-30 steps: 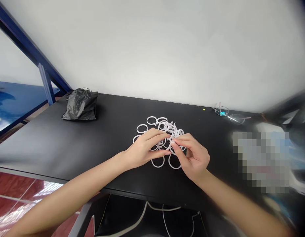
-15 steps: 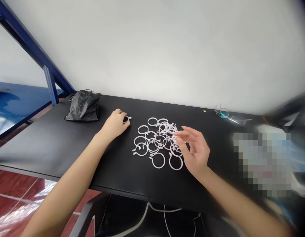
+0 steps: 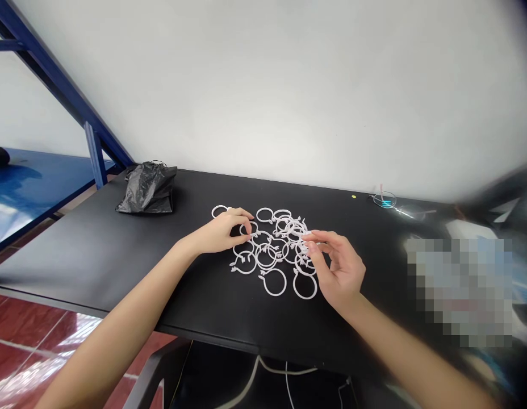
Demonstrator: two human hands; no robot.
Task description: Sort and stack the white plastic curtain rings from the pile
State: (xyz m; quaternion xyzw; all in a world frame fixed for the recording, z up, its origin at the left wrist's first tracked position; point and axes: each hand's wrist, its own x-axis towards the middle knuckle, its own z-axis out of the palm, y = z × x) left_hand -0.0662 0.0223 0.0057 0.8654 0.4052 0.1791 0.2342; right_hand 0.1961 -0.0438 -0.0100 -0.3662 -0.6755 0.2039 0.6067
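Note:
Many white plastic curtain rings (image 3: 275, 282), each with a small clasp, lie in a loose overlapping pile on the black table. At the pile's left edge is my left hand (image 3: 223, 230), thumb and fingers apart around the near end of one ring (image 3: 248, 229); no firm hold shows. One separate ring (image 3: 220, 211) lies just behind that hand, partly hidden by it. My right hand (image 3: 340, 264) is over the right side of the pile, with thumb and forefinger pinched on a white ring among the others. Its fingers partly cover the rings there.
A crumpled black plastic bag (image 3: 147, 187) sits at the table's back left. Eyeglasses (image 3: 385, 200) lie near the wall at the back right. A blurred, pixelated package (image 3: 463, 289) is at the right. Below the table's front edge (image 3: 212, 336) hang pale cables (image 3: 246, 386).
My left hand has left one ring on the table at the left and moved right to the pile. The right thumb and forefinger have drawn together at the rings.

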